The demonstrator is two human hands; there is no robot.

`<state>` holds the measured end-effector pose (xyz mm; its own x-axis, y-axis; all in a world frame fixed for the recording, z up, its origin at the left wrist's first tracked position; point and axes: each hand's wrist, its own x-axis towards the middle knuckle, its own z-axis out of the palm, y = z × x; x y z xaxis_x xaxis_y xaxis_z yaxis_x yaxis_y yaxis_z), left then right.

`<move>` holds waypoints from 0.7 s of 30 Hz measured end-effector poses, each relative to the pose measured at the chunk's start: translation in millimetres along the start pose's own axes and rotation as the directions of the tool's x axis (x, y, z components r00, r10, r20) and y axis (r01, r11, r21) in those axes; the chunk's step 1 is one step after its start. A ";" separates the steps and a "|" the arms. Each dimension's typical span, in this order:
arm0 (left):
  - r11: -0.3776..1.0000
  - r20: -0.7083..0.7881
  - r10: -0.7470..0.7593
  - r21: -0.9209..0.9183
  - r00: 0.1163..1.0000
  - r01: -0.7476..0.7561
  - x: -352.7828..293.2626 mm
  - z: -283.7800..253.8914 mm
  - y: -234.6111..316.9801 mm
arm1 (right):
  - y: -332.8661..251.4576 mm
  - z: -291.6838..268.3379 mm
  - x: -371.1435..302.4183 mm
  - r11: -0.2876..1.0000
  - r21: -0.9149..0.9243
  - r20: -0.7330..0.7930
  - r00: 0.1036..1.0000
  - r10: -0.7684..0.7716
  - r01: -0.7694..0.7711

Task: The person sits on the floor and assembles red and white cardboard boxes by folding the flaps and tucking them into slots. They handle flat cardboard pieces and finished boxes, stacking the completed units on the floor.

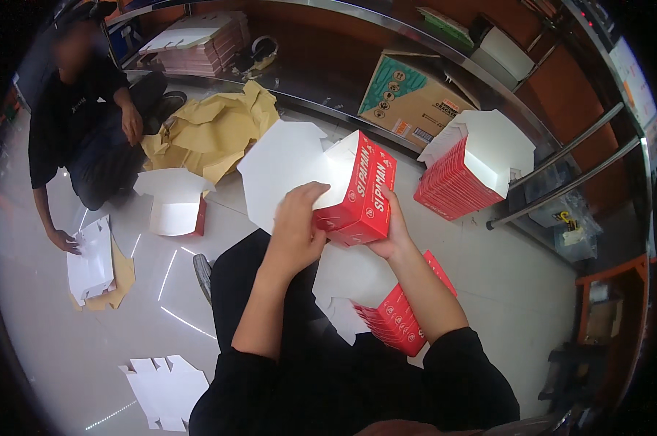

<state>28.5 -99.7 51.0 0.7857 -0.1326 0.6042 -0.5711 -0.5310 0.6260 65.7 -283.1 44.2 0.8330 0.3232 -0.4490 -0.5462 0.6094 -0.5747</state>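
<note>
A red-and-white cardboard box (357,190), partly folded into shape, is held up in front of me, with its white lid flap (281,171) spread open to the left. My left hand (297,221) grips the box's near left edge, thumb on the white inside. Under the box's right bottom corner, my right hand (390,234) supports it. A fanned pile of flat red box blanks (401,316) lies on the floor by my right forearm.
A second stack of flat red blanks (465,171) leans at the right. Another person (81,123) sits at the far left, hand on a white blank (90,263). Brown paper (212,131), a brown carton (408,98) and loose white blanks (168,385) lie around.
</note>
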 end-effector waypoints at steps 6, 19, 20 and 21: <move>0.921 0.207 -0.328 0.289 0.922 0.263 -5.8 -2.4 -0.5 | 5.8 -7.9 12.9 0.996 -0.071 0.001 0.998 -0.063 0.063; 0.962 0.281 -0.097 -0.221 0.955 0.163 -12.1 13.1 -16.1 | 6.4 -5.9 3.0 0.978 -0.052 0.100 0.976 -0.195 0.201; 0.931 0.319 -0.060 -0.324 0.946 0.168 -13.2 18.8 -20.2 | 6.8 -11.3 4.9 0.979 -0.044 0.076 0.978 -0.194 0.198; 0.888 0.356 -0.015 -0.425 0.934 0.176 -13.6 24.7 -23.1 | 5.6 -16.9 8.3 0.980 -0.035 0.048 0.979 -0.196 0.198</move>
<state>36.9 -106.4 16.2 0.8271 -0.4141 0.3801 -0.4703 -0.1396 0.8714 68.1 -289.3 25.7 0.9271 0.2317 -0.2945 -0.3735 0.6354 -0.6758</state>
